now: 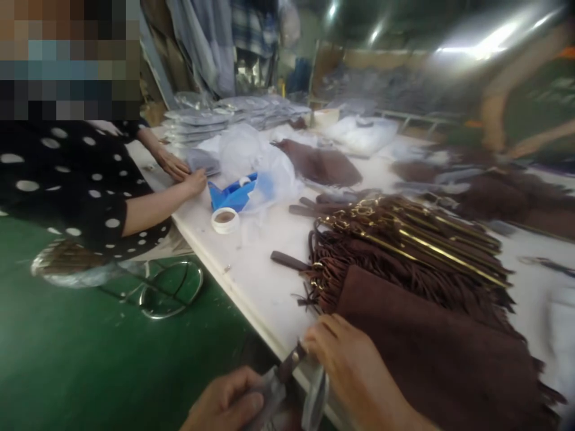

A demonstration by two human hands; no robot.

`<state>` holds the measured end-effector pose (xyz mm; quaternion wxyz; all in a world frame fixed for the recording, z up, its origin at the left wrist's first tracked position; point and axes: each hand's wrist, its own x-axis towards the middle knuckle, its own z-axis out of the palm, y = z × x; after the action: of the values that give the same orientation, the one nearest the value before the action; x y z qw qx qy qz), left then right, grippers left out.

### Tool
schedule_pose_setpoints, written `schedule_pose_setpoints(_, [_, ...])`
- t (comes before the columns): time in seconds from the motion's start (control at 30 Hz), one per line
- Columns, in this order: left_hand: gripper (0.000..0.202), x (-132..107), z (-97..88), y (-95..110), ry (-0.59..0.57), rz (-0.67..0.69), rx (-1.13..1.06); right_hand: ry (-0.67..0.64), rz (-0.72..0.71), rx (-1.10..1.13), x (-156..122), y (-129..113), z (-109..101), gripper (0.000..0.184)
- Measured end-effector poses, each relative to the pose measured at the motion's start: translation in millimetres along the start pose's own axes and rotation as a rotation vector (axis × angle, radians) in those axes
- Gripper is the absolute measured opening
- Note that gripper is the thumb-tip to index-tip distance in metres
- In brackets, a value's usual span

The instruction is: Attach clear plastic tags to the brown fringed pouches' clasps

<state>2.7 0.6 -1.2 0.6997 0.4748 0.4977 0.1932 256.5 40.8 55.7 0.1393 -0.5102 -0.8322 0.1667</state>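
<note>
At the table's near edge, my left hand (229, 398) is closed on a crumpled grey wrapping (272, 389). A dark brown strap (293, 359) with small metal studs comes out of that wrapping. My right hand (344, 353) pinches the strap's upper end, fingers pressed together. Below my right hand hangs another grey strip (315, 398); its lower part is cut off by the frame. Right beside my right hand lies a stack of brown fringed bags (417, 329) with gold zippers (431, 245) and metal rings.
A co-worker in a polka-dot top (67, 179) handles a grey piece at the table (274, 287). Near them are a blue tape dispenser (231, 194), a white tape roll (224, 221) and clear plastic. Grey packets (197, 123) are stacked behind. A stool (173, 290) stands at left.
</note>
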Motion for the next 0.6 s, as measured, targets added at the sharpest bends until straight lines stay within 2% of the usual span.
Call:
schedule_pose_setpoints(0.1, [0.054,8.2,8.1,-1.7,-0.017,-0.022,-0.120,0.022,0.042,0.086,-1.8,-1.9,-2.0,0.015])
schedule_pose_setpoints(0.27, [0.050,17.3,19.3,-1.2,-0.068,-0.026,-0.250,0.023,0.030,0.155,-5.0,-5.3,-9.2,0.016])
schedule_pose_setpoints(0.5, [0.046,18.8,41.7,32.8,0.019,-0.062,-0.347,0.043,0.003,0.232,-9.9,-3.9,-12.2,0.015])
schedule_pose_setpoints(0.6, [0.044,21.3,47.1,41.5,0.026,-0.090,-0.381,0.058,0.003,0.242,-11.9,-1.4,-11.3,0.014])
